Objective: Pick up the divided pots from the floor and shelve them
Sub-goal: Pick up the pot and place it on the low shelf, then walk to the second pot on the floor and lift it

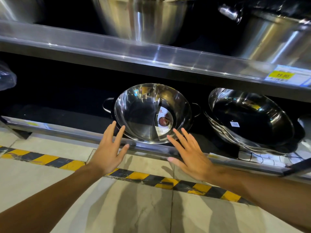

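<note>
A shiny steel divided pot [139,113] with an S-shaped partition, a round label inside and two loop handles leans tilted on the bottom shelf [70,132], its rim at the shelf's front lip. My left hand [109,152] is just in front of the pot's lower left rim, fingers spread, holding nothing. Just below the pot's lower right rim is my right hand [190,153], also spread and empty. I cannot tell whether the fingertips touch the rim.
A tilted stack of steel pans [250,121] stands to the right on the same shelf. Large steel pots [144,19] fill the shelf above, which carries a yellow price tag [284,75]. Yellow-black hazard tape [151,179] crosses the tiled floor in front.
</note>
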